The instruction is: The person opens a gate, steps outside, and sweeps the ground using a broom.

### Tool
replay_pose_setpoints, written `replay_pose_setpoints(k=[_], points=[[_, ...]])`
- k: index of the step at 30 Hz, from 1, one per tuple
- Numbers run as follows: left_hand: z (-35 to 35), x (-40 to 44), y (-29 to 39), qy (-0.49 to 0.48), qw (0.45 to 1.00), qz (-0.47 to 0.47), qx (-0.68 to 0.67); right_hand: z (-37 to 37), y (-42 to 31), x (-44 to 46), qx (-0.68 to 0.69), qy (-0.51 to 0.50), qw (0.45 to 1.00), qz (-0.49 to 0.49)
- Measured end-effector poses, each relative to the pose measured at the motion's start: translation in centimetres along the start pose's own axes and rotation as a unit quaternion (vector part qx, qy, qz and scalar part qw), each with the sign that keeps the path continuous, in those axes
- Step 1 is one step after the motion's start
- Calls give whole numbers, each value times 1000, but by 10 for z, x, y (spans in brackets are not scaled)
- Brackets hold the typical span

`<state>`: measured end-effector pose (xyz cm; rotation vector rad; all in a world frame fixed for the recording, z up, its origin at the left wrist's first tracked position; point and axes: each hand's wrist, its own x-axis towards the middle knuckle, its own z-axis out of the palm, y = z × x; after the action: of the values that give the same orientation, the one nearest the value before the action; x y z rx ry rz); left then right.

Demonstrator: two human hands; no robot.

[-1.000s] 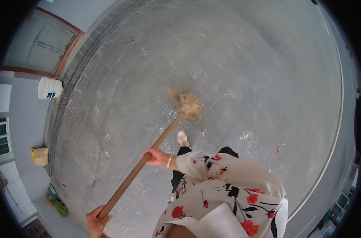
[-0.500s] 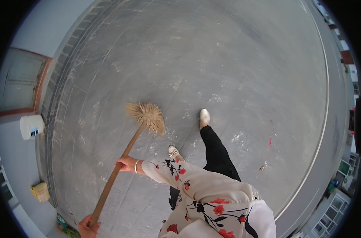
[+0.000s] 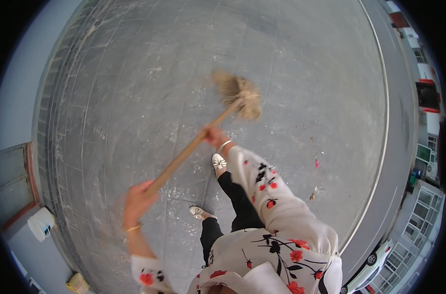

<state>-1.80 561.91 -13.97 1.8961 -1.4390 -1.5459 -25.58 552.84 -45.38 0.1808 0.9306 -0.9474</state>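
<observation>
A string mop (image 3: 181,159) with a wooden handle slants across the view. Its tan strand head (image 3: 242,95) is blurred, over the grey paving, and whether it touches the floor cannot be told. My left hand (image 3: 140,198), with a gold bracelet at the wrist, wraps round the upper end of the handle. Farther down, closer to the mop head, my right hand (image 3: 214,136) grips the handle, a silver bracelet behind it. My two light shoes show below the handle, on the paving.
Grey paving (image 3: 130,98) spreads around me. Along the left wall stand a white bucket (image 3: 41,224) and a yellow container (image 3: 77,283). A pink scrap (image 3: 317,163) lies to the right. Past the pale edge line is a road with a parked white car (image 3: 370,272).
The mop head has swung up and to the right in the view, strands trailing. Both hands moved up and rightward with the handle. My feet have changed position, and the view has shifted.
</observation>
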Motion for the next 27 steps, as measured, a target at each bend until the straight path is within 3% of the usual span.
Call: replay_pose_setpoints(k=[1,2,4,5,7,9,11,13,14,15,16,17,19,22,24,27], points=[[30,27,10,-57,998,-13,32,-63,-26,41,-280,-11,953,-112],[62,42,21,-67,994,-20,86,-49,-70,4,-12,128,990,-50],[129,61,2,-12,984,169,61,-73,-121,-18,-9,215,974,-70],[140,58,12,-24,981,180,65,-77,-135,-31,2,219,972,-82],[155,48,28,-78,992,87,57,-85,-153,-64,-55,249,964,-80],[145,32,22,-78,993,72,51,-88,-144,-86,-54,227,972,-37],[127,4,5,-85,993,60,47,-93,-109,-104,-23,188,982,-5],[99,-36,-21,-130,985,-36,108,-85,-58,-136,18,140,990,15],[85,-57,-25,-160,972,-62,158,-127,-8,-108,-12,67,997,29],[70,-81,-25,-188,956,-89,206,-91,9,-146,50,111,990,71],[56,-102,-26,-209,947,-174,170,-79,31,-166,74,85,988,104],[43,-127,-33,-226,931,-255,133,-75,64,-176,125,124,973,152],[23,-182,-39,-199,930,-285,122,-47,100,-226,78,146,965,205],[13,-257,-29,-202,923,-303,123,-60,189,-255,145,140,948,244],[14,-295,-37,-219,952,-208,50,-66,213,-278,63,125,928,346],[33,-325,-102,-228,948,-204,82,-105,234,-290,86,150,923,343]])
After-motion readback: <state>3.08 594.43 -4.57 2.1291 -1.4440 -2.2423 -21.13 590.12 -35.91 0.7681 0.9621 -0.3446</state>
